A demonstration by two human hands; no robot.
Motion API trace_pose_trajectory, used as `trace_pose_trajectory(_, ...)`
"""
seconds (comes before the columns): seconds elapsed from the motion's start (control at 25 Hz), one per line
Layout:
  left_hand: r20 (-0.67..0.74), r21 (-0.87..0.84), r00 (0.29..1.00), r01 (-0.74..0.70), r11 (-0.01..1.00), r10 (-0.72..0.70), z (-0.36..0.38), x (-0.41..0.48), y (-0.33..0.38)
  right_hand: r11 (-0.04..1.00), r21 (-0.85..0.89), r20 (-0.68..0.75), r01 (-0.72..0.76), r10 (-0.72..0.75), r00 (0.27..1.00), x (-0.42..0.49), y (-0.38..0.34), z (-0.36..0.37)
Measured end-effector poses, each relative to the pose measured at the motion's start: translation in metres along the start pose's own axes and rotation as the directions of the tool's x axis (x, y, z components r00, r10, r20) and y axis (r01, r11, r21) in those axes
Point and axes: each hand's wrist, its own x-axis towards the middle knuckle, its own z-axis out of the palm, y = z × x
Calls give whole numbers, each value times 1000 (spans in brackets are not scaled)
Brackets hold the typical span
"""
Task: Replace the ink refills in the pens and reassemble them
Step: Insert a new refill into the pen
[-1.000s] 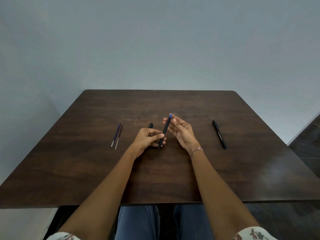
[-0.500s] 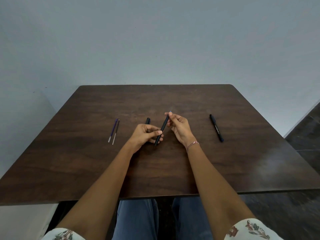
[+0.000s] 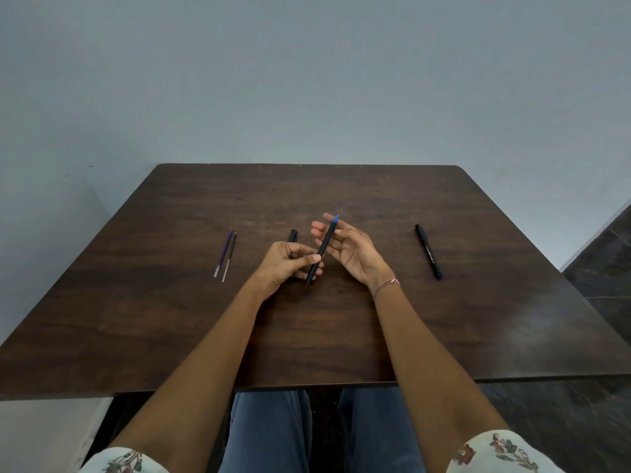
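Table (image 3: 341,336) dark wood-grain, faint sheen; pen (image 3: 429,251) black plastic, matt.

Plain, bare indoor room, prob. a home or simple office corner; can't tell which. Dark wood-grain bench (image 3: 444,319) w/ rounded far corners stands against a blank pale grey-blue wall (image 3: 307,80). Dark tiled floor (image 3: 601,268) shows at right. Only writing items on the bench: a capped black pen (image 3: 429,251) and two loose ink refills (image 3: 226,255).
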Motion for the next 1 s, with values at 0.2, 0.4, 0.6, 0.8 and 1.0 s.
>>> trace_pose_trajectory(0.2, 1, 1, 1000, -3, 1000, 3, 0, 0, -1, 998, -57, -41, 11, -13, 999, 0, 2, -1)
trace_pose_trajectory(0.4, 2, -10, 1000, -7, 1000, 7, 0, -1, 0, 993, -108, -74, 38, -46, 996, 0, 2, -2)
trace_pose_trajectory(0.6, 10, -13, 1000, -15, 1000, 15, 1, -1, -1, 988, -144, -149, 57, -79, 986, -2, 2, 3)
trace_pose_trajectory(0.8, 15, -5, 1000, -18, 1000, 18, 1, -1, -1, 984, -162, -206, 70, -103, 973, -1, 2, 6)
trace_pose_trajectory(1.0, -2, 0, 1000, -15, 1000, 15, 2, -1, 0, 995, -69, -137, 72, -81, 987, -2, 0, 5)
